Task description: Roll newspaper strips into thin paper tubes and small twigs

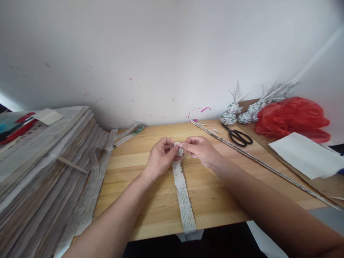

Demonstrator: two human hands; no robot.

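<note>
Wooden table (pixel 150 200), pale wall (pixel 161 64) behind, red-flecked. Centre: left hand (pixel 162 157) and right hand (pixel 200 150) pinching newspaper strip (pixel 185 200). Two o'clock: black scissors (pixel 240 137).

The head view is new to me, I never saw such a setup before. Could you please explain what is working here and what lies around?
There is no machine: a person works with two bare hands. The only picture comes from a camera worn on the head, looking forward and down. The left hand and right hand together pinch the upper end of a printed paper strip, which runs down to the near edge of the table. On the left is a tall paper stack. On the right lie a long thin rod, black scissors, a white sheet and something red and crumpled.
</note>
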